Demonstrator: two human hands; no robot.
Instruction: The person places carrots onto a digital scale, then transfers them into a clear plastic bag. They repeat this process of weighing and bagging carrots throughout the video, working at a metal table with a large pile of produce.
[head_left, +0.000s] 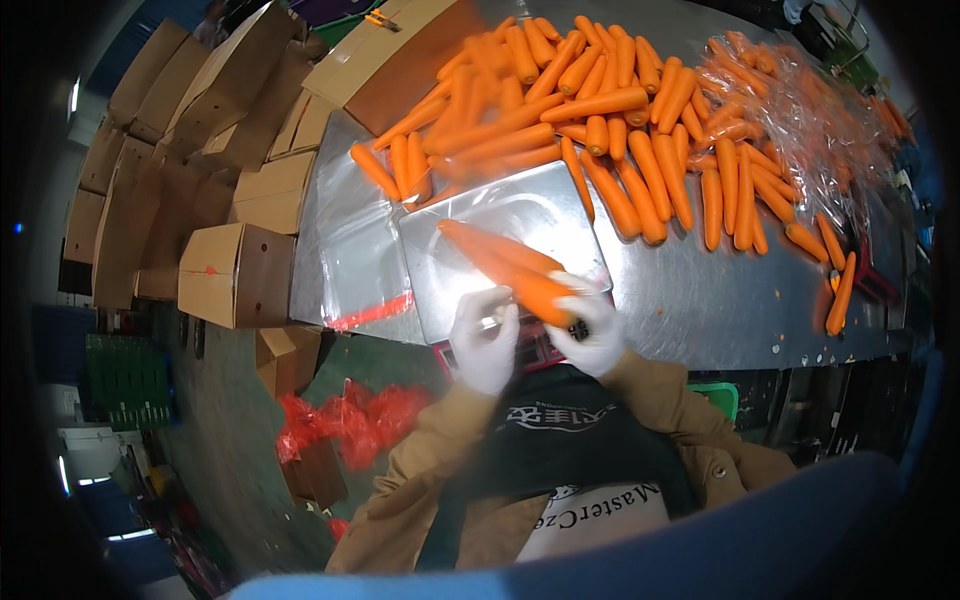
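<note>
My right hand (589, 324), in a white glove, grips the thick ends of two carrots (517, 274). They are blurred and slant over the steel pan of a weighing scale (570, 202). Beside their near ends is my left hand (484, 341), also gloved, with its fingers curled towards the thumb. A small shiny patch shows between those fingers; whether it is film or the scale behind is unclear. Both hands are over the near edge of the pan, partly covering the scale's red front panel (531, 352).
A large pile of loose carrots (592, 82) lies behind the scale on the metal table (712, 300). Clear plastic bags (367, 262) lie left of the scale, and bagged carrots (795, 112) at the right. Cardboard boxes (232, 270) stand at left; red plastic (360, 420) lies below.
</note>
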